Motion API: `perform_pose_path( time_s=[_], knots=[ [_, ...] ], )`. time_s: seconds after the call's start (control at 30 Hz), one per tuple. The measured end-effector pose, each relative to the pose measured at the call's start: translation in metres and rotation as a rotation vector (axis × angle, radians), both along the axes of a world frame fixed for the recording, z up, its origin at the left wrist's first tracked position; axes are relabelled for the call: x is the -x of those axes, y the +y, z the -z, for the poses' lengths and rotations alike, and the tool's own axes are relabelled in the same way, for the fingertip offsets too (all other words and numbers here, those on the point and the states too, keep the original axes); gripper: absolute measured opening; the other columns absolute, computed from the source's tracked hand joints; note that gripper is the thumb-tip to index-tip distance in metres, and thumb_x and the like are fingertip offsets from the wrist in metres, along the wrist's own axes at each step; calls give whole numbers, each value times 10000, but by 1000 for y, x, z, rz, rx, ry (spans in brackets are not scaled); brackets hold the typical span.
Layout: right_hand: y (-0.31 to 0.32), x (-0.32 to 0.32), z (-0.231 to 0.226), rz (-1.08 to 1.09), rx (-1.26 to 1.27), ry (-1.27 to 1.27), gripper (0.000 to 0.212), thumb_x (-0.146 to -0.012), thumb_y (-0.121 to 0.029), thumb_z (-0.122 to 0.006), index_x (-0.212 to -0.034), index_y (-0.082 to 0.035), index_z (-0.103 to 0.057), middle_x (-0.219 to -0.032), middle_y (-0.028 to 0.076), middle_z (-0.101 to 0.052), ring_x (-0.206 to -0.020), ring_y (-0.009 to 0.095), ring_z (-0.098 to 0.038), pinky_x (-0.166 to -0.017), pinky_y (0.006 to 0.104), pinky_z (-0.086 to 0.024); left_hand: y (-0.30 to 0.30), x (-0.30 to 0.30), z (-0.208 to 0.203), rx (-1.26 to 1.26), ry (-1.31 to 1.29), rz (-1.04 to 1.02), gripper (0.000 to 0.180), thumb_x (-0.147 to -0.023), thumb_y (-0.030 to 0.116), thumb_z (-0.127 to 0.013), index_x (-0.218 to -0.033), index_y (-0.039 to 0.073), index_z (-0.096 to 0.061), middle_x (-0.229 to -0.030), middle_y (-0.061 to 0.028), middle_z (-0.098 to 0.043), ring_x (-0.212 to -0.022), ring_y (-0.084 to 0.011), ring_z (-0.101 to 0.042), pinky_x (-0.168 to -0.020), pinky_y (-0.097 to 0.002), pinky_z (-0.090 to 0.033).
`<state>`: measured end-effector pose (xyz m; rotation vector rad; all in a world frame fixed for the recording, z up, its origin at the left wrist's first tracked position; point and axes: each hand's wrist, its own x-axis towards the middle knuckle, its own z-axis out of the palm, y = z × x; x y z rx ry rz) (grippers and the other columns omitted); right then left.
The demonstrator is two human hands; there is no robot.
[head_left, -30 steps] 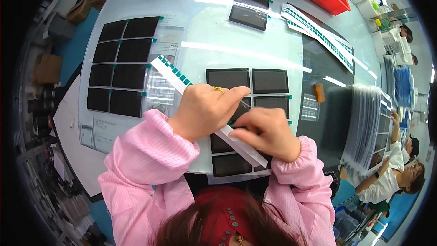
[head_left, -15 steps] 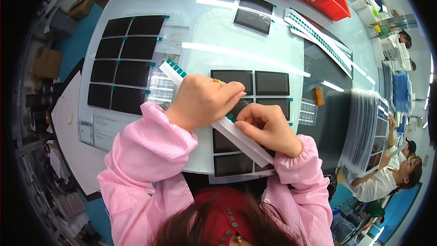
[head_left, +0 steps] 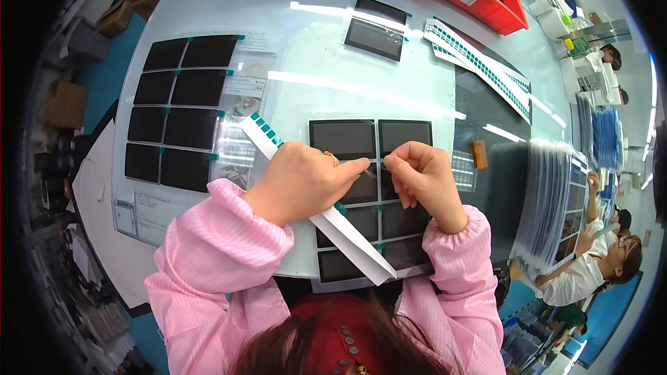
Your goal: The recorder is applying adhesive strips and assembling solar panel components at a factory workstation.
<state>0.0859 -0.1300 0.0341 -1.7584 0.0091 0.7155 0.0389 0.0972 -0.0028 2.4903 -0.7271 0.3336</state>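
My left hand (head_left: 295,179) is closed on a white paper strip (head_left: 353,243) with green tabs along one edge. The strip slants across dark flat screen panels (head_left: 342,139) laid in two columns in front of me. Its index finger points at the gap between the columns, below the top row. Just right of that fingertip, thumb and forefinger of my right hand (head_left: 427,179) are pinched together over the same gap. Whatever they hold is too small to make out. Small green tabs show along the gap lower down.
To the left lie several dark panels (head_left: 198,90) with green tabs on their edges. Two more panels (head_left: 375,36) lie farther off. More tab strips (head_left: 479,62) rest near a red bin (head_left: 504,7). An orange block (head_left: 479,154) and upright clear sheets (head_left: 549,198) stand at right, near a co-worker (head_left: 590,267).
My right hand has left the strip and moved up to the gap between the panel columns. My left index finger now reaches out toward that gap. The whole view has shifted slightly.
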Motion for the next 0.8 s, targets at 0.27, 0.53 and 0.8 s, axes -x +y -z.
perform_pose_path(
  time_s=[0.27,0.53,0.8],
  knots=[
    [-1,-1,6,-29,50,23,196,-1003,-130,-655,-878,20,-660,-611,20,-609,-432,62,-529,-382,224,-368,-1,0,-4,36,-1,39,127,-831,190,-790,-946,136,-784,-554,-22,-597,-474,-206,-603,-448,-342,-445],
    [1,-1,7,-38,81,0,185,-1003,-116,-656,-880,22,-655,-600,17,-600,-423,61,-515,-377,224,-351,-1,-1,-6,-18,31,46,157,-819,189,-802,-963,130,-781,-564,-11,-602,-479,-193,-598,-459,-330,-448],
    [3,-1,7,-44,118,-34,170,-1007,-99,-654,-894,27,-647,-597,16,-592,-412,62,-502,-369,221,-334,-1,0,-6,22,52,43,188,-821,194,-810,-991,121,-775,-597,-10,-633,-508,-201,-618,-486,-329,-468]
  ],
)
